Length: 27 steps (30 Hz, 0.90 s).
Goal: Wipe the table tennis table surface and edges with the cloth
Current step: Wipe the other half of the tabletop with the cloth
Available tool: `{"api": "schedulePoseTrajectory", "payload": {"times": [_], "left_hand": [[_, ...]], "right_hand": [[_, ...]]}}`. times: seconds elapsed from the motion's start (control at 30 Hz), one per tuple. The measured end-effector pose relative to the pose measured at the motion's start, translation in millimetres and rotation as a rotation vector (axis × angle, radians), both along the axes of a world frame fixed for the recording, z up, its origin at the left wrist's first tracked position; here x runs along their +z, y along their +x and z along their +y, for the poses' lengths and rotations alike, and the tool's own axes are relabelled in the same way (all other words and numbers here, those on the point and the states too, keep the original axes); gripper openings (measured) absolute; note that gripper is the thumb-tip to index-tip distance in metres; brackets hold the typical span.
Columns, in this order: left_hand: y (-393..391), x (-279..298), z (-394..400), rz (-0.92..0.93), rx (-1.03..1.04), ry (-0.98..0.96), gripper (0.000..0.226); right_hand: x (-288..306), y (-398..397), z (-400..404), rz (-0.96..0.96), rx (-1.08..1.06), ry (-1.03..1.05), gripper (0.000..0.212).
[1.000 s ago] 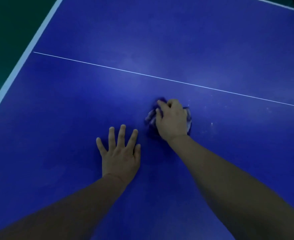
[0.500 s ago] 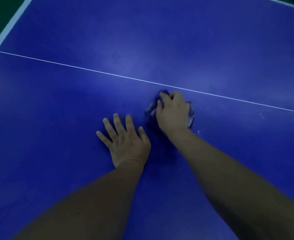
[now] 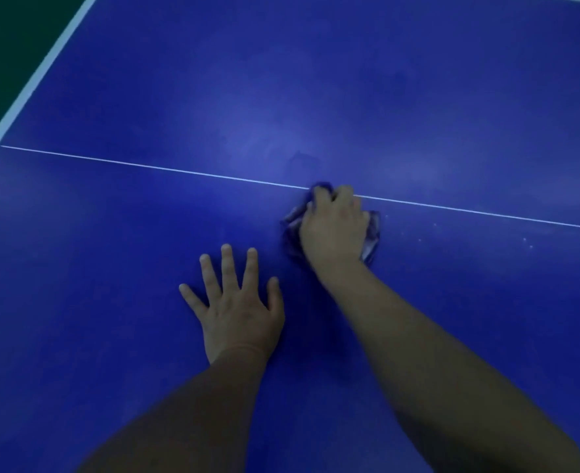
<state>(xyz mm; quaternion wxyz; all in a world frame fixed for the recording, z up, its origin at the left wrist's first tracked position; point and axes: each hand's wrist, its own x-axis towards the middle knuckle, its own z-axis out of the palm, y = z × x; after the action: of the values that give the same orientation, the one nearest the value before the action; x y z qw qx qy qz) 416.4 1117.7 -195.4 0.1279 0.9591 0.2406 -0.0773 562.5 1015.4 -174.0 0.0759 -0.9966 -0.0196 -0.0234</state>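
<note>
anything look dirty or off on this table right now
Yes: small pale specks dot the blue table just right of the cloth, near the thin white line, not yet wiped. A faint smudge sits beyond the line. Nothing looks damaged.

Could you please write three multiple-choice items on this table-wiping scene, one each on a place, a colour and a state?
1. Where does the cloth lie?
A. on the thin white centre line
B. at the left border stripe
C. off the table

2. What colour is the table top?
A. green
B. blue
C. red

3. How is the left hand?
A. curled in a fist
B. holding the cloth
C. flat on the top, fingers spread

Key:
1 A, since the bunched cloth under the right hand reaches that line.
2 B, blue all over.
3 C, its straight fingers lie apart, holding nothing.
</note>
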Motion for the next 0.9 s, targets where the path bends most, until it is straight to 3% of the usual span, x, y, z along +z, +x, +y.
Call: {"api": "schedulePoseTrajectory", "payload": {"times": [0.13,0.27,0.43,0.53,0.63,0.7,0.73,0.9], "left_hand": [[0,0,0,-0.008,-0.014,-0.001,0.069],[-1,0,0,-0.007,0.000,-0.010,0.070],[-2,1,-1,0.001,-0.001,-0.013,0.067],[-2,2,-2,0.000,-0.005,-0.029,0.067],[-2,2,-1,0.004,-0.001,-0.031,0.068],[-3,2,0,0.000,-0.004,-0.030,0.068],[-3,2,0,-0.001,-0.009,-0.030,0.068],[-2,1,-1,0.002,-0.012,-0.011,0.068]], "right_hand": [[2,-16,-59,-0.022,-0.210,0.062,0.035],[-3,-81,-91,-0.050,-0.151,0.111,0.038],[-1,-12,-91,-0.103,-0.354,0.188,0.035],[3,2,-70,-0.031,-0.154,0.122,0.035],[0,-55,-74,-0.022,0.252,0.141,0.033],[-4,-83,-105,-0.045,0.399,0.145,0.036],[-5,-82,-123,-0.069,0.379,0.125,0.037],[-9,0,-141,-0.095,-0.148,0.106,0.036]]}}
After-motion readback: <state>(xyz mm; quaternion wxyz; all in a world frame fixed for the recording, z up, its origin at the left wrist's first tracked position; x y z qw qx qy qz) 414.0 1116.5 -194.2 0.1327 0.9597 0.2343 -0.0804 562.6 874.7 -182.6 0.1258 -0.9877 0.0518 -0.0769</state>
